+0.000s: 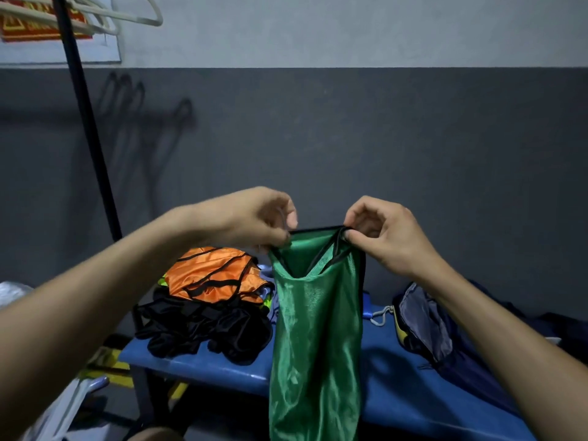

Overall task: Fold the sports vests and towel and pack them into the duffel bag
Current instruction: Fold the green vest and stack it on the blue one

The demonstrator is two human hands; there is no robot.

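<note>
A shiny green sports vest point(316, 338) with black trim hangs in the air above the blue bench point(203, 364). My left hand point(254, 218) pinches its top left shoulder, and my right hand point(381, 237) pinches the top right shoulder. The vest is doubled lengthwise and drops below the frame's bottom edge. On the bench to the left lies a pile of vests: an orange one point(211, 275) on top, black ones point(203, 326) under it. A dark blue duffel bag point(426, 323) lies open on the bench at the right.
A black pole point(86, 122) of a clothes rack rises at the left, with pale hangers point(133, 17) at the top. The grey wall stands close behind the bench. A white drawstring point(380, 316) lies by the bag. White and yellow objects sit on the floor at the lower left.
</note>
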